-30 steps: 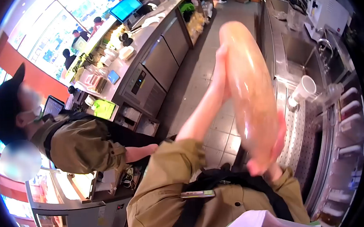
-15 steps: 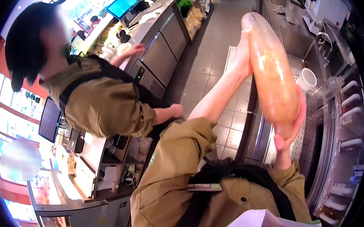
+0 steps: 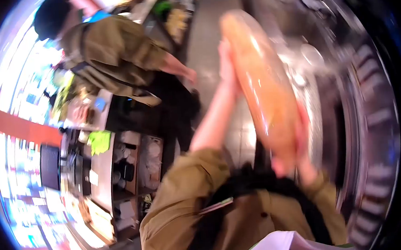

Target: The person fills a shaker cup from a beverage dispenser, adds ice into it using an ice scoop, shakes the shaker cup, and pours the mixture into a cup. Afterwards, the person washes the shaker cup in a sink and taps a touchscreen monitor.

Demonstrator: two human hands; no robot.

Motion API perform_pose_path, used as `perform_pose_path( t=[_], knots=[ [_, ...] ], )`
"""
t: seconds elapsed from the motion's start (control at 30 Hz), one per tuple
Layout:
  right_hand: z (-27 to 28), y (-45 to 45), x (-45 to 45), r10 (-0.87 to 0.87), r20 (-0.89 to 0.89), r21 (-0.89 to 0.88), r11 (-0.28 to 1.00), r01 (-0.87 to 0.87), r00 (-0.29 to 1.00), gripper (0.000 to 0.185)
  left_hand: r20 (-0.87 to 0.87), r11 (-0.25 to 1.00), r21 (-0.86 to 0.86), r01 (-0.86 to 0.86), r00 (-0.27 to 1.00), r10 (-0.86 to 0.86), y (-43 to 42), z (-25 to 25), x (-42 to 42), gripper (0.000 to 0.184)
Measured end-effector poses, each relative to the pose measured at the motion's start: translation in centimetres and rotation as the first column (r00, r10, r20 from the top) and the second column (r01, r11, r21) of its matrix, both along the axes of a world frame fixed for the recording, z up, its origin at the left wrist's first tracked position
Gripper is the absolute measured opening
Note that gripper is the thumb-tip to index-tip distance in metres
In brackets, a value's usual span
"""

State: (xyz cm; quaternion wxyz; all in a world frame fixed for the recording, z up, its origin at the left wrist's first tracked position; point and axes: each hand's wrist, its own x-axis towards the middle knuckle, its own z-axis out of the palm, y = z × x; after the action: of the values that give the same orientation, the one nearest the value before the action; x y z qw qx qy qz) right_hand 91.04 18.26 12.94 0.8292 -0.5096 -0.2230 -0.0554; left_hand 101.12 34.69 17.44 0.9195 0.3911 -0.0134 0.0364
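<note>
Both my hands are on a bottle-shaped clear shaker (image 3: pixel 262 83) with cloudy orange liquid inside. It points away from me at a slant, its rounded end far and its narrower end near my chest. My left hand (image 3: pixel 228 65) is pressed against the side near the far end. Around the narrower end wraps my right hand (image 3: pixel 299 139), partly hidden behind the shaker and smeared by motion.
On my right runs a metal sink counter with a white cup (image 3: pixel 312 54) and a row of containers (image 3: pixel 371 108). At left a co-worker (image 3: pixel 116 52) stands by shelves (image 3: pixel 133 162) and a dark monitor (image 3: pixel 51 167). Tiled floor (image 3: pixel 206 45) lies between the counters.
The shaker and both hands have shifted left in view, and the orange liquid now spreads to the far end. The picture is blurrier. The co-worker has turned and leans farther away.
</note>
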Motion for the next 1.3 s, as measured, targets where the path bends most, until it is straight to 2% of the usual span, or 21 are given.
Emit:
perform_pose_path(
  t=[0.07, 0.13, 0.2, 0.23, 0.33, 0.37, 0.4, 0.43, 0.47, 0.53, 0.6, 0.67, 0.73, 0.8, 0.9, 0.97, 1.03, 1.1, 1.17, 1.23, 1.3],
  knots=[
    [0.3, -0.6, 1.9, -0.019, 0.086, -0.067, 0.997, 0.024, 0.996, 0.096, -0.093, 0.996, 0.09, 0.028, 0.995, -0.02, 0.3, -1.9, 3.2, 0.063],
    [-1.9, -2.1, -0.3, -0.028, 0.522, -0.288, 0.935, 0.207, 0.853, 0.078, 0.169, 0.879, 0.433, -0.199, 0.976, 0.137, -1.0, -2.5, 3.1, 0.06],
    [-2.0, -2.2, -1.8, -0.025, 0.746, -0.236, 0.925, 0.299, 0.665, 0.069, 0.347, 0.979, 0.188, -0.081, 0.938, 0.011, -2.0, -1.4, -1.1, 0.054],
    [-2.2, -2.6, -1.4, -0.026, 0.736, -0.265, 0.909, 0.323, 0.677, 0.073, 0.365, 0.906, -0.305, 0.295, 0.914, -0.175, -2.8, -1.5, -1.7, 0.051],
    [-3.2, -3.3, -0.5, -0.094, 0.474, -0.4, 0.863, 0.309, 0.876, 0.087, 0.091, 0.961, 0.275, -0.005, 0.996, -0.021, -1.9, -4.1, 4.9, 0.038],
    [-3.6, -3.3, -0.7, -0.121, 0.307, -0.404, 0.882, 0.244, 0.944, 0.087, -0.079, 0.973, -0.105, 0.207, 0.973, -0.216, -2.6, -4.4, 5.6, 0.035],
    [-3.4, -3.9, -0.9, -0.093, 0.457, -0.499, 0.797, 0.342, 0.885, 0.084, 0.167, 0.914, 0.407, -0.011, 0.984, -0.062, -2.3, -4.7, 5.2, 0.03],
    [-2.8, -3.4, -0.9, -0.09, 0.545, -0.408, 0.84, 0.357, 0.833, 0.078, 0.417, 0.576, 0.715, -0.397, 0.903, 0.105, -2.1, -4.7, 4.5, 0.026],
    [-2.1, -3.0, -0.9, -0.09, 0.629, -0.318, 0.876, 0.361, 0.772, 0.072, 0.14, 0.942, 0.301, -0.15, 0.984, 0.112, -3.8, -2.5, 1.7, 0.026],
    [-2.6, -3.6, -0.1, -0.067, 0.694, -0.304, 0.876, 0.376, 0.717, 0.059, 0.083, 0.963, -0.232, 0.138, 0.989, -0.121, -5.4, -0.9, 0.2, 0.036],
    [-4.3, -4.0, 2.1, 0.022, 0.162, -0.293, 0.956, 0.027, 0.987, 0.069, 0.287, 0.911, 0.412, 0.002, 0.949, -0.132, -3.2, -6.4, 9.0, 0.037],
    [-5.1, -3.7, 3.6, 0.157, -0.251, -0.004, 0.987, -0.163, 0.955, 0.084, -0.113, 0.964, -0.163, 0.211, 0.967, -0.23, -4.3, -7.0, 9.9, 0.033],
    [-3.1, -3.8, 3.4, -0.026, 0.17, -0.361, 0.929, 0.086, 0.985, 0.072, 0.21, 0.948, 0.314, -0.044, 0.977, -0.024, -3.9, -7.2, 8.9, 0.044],
    [-2.1, -3.2, 4.1, -0.077, 0.605, -0.443, 0.794, 0.416, 0.792, 0.065, 0.264, 0.857, -0.293, 0.424, 0.897, -0.354, -3.9, -6.3, 6.8, 0.044],
    [-2.5, -4.0, 8.2, 0.009, -0.063, -0.271, 0.962, -0.026, 0.998, 0.066, -0.307, 0.99, -0.084, 0.115, 0.942, -0.135, -3.4, -8.6, 10.4, 0.048],
    [-0.3, -5.5, 13.0, 0.093, -0.287, -0.14, 0.98, -0.138, 0.953, 0.064, -0.193, 0.847, -0.094, 0.523, 0.825, -0.53, -1.2, -17.3, 14.3, 0.071],
    [-1.3, -7.2, 14.5, -0.032, -0.489, -0.131, 0.991, -0.037, 0.872, 0.06, 0.002, 0.724, 0.659, 0.201, 0.963, -0.269, -0.6, -17.8, 11.9, 0.09],
    [-1.5, -7.6, 15.3, -0.07, -0.643, -0.139, 0.99, -0.026, 0.763, 0.059, 0.313, 0.202, 0.944, -0.263, 0.905, -0.288, -0.9, -16.1, 9.5, 0.114],
    [-0.3, -7.1, 15.6, -0.018, -0.747, -0.138, 0.982, -0.128, 0.664, 0.059, 0.412, 0.18, 0.908, -0.379, 0.725, -0.553, -2.7, -12.1, 8.6, 0.104],
    [0.8, -6.5, 15.5, -0.013, -0.762, -0.175, 0.967, -0.186, 0.648, 0.053, 0.637, 0.438, 0.771, -0.462, 0.576, -0.513, -3.7, -16.9, 11.1, 0.098],
    [3.4, -6.9, 15.9, -0.001, -0.787, -0.231, 0.928, -0.293, 0.618, 0.053, 0.443, 0.48, 0.863, -0.16, 0.697, -0.563, -3.5, -14.3, 10.6, 0.109]
  ],
)
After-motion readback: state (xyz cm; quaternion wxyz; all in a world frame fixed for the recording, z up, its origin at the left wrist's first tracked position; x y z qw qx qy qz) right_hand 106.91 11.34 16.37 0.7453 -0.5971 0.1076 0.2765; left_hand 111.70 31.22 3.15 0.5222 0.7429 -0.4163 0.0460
